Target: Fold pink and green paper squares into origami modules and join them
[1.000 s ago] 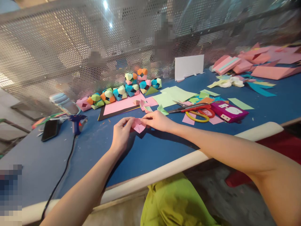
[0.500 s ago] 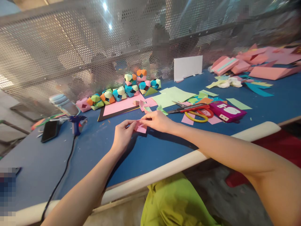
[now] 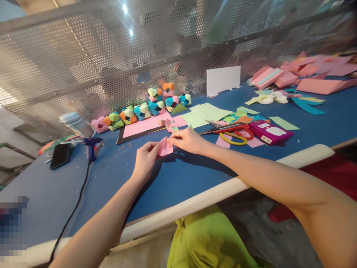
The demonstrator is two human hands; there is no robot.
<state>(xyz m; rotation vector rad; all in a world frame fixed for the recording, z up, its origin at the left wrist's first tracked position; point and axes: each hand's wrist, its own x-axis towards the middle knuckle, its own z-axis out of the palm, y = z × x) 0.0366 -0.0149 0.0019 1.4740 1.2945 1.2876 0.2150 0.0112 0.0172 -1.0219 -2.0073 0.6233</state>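
A small folded pink paper (image 3: pixel 165 147) is held between my two hands, just above the blue table (image 3: pixel 178 186). My left hand (image 3: pixel 146 156) pinches its left side with thumb and fingers. At its upper right, my right hand (image 3: pixel 186 140) grips the edge with bent fingers. Creases show on the paper, and one flap stands up. Behind my hands lie small folded pink and green pieces (image 3: pixel 169 125), partly hidden by my right hand. Scissors (image 3: pixel 231 136) with red and yellow handles rest to the right of that hand.
Multicoloured folded paper balls (image 3: pixel 142 111) line the mesh screen (image 3: pixel 83 56). Light green sheets (image 3: pixel 208 113), a purple power adapter (image 3: pixel 269 132) and pink paper (image 3: pixel 320 82) lie rightward. A blue glue gun (image 3: pixel 91 148), its black cord (image 3: pixel 80 199), a phone (image 3: pixel 60 155) and a bottle (image 3: pixel 76 124) are leftward.
The pink paper has turned and tilted between my fingers, and a pointed flap now stands up. My right fingers have shifted slightly along its edge; my left hand has barely moved.
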